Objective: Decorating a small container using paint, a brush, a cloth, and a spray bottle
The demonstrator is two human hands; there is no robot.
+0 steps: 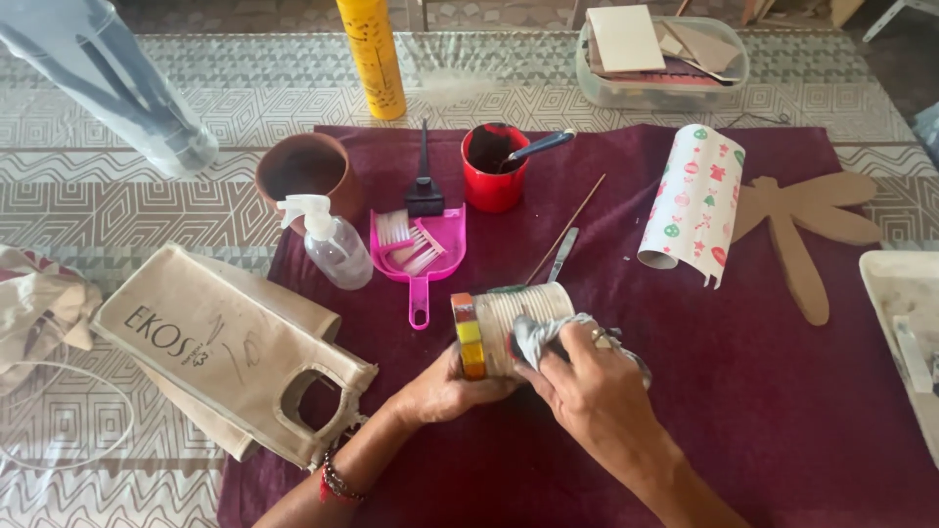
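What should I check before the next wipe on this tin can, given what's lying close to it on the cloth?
1. Left hand has a grip on the tin can from below: ok.
2. Right hand presses the grey rag onto the can's side: ok.
3. Can lies on its side above the maroon cloth; whether it rests on it: cannot tell.
4. Thin stick and metal blade lie just behind the can: not ok, close to the work.
5. Spray bottle stands upright, apart from the hands: ok.
6. Red cup with its brush stands well behind: ok.
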